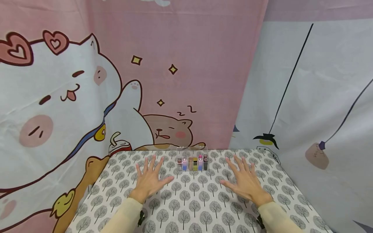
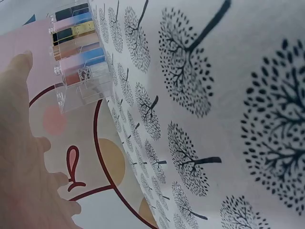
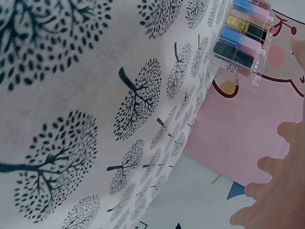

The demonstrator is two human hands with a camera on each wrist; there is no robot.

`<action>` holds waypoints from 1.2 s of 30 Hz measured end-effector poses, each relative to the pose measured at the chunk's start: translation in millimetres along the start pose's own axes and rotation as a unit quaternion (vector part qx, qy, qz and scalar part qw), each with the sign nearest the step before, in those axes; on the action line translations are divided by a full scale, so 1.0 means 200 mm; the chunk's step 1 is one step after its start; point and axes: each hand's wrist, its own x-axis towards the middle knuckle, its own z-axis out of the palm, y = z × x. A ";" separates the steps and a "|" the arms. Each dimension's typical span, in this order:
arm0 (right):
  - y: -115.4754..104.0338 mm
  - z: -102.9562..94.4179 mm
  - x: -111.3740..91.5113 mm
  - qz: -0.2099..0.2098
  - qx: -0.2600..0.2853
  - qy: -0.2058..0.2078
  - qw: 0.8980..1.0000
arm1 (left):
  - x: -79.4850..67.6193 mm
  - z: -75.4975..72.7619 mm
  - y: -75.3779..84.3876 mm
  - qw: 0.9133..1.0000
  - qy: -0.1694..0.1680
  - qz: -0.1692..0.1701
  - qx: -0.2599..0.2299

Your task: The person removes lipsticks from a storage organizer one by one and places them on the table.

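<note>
Both hands are spread with straight fingers and hold nothing. In the head view the left hand (image 1: 150, 179) is over the left half of the table, and the right hand (image 1: 244, 182) mirrors it on the right. Between and beyond them, at the table's far edge, stands a clear plastic box (image 1: 178, 151). A row of several lipstick-like tubes fills it, among them a yellow-and-black tube (image 1: 195, 163), a pink-and-blue tube (image 1: 200, 163) and a dark tube (image 1: 205, 164). Each wrist view shows the box (image 2: 86, 98) apart from the fingers.
A white cloth with grey tree prints (image 1: 185, 196) covers the table. Behind it hangs a pink curtain (image 1: 204, 81) with cartoon animals, touching the far edge. A pale curtain (image 1: 320, 97) closes off the right side.
</note>
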 end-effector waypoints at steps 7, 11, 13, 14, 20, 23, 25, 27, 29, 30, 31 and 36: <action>-0.03 0.01 0.05 0.003 0.002 -0.007 1.000 | 0.02 0.01 0.02 1.000 0.006 0.012 -0.006; -0.06 0.02 0.08 -0.001 0.004 -0.006 1.000 | 0.03 0.03 0.04 1.000 0.012 0.020 -0.015; -0.07 0.03 0.09 -0.007 0.007 -0.007 1.000 | 0.04 0.04 0.05 1.000 0.012 0.023 -0.018; -0.08 0.03 0.10 -0.011 0.006 -0.007 1.000 | 0.04 0.04 0.06 0.999 0.014 0.025 -0.021; -0.11 0.07 0.16 -0.028 0.008 0.000 1.000 | 0.07 0.08 0.10 0.999 0.010 0.028 -0.042; -0.12 0.09 0.19 -0.031 0.017 -0.002 0.999 | 0.09 0.11 0.11 0.998 0.012 0.032 -0.047; -0.14 0.11 0.21 -0.034 0.026 -0.001 0.999 | 0.10 0.12 0.11 0.998 0.016 0.036 -0.050; -0.15 0.12 0.23 -0.032 0.039 -0.005 0.999 | 0.11 0.13 0.12 0.998 0.014 0.032 -0.056; -0.16 0.13 0.25 -0.027 0.055 -0.011 0.998 | 0.12 0.13 0.13 0.997 0.013 0.028 -0.072; -0.17 0.13 0.26 -0.023 0.062 -0.015 0.998 | 0.13 0.13 0.13 0.996 0.010 0.026 -0.081; -0.18 0.14 0.27 -0.016 0.069 -0.022 0.997 | 0.13 0.14 0.14 0.996 0.006 0.023 -0.090; -0.21 0.18 0.32 0.016 0.103 -0.040 0.994 | 0.16 0.14 0.18 0.990 -0.011 0.015 -0.139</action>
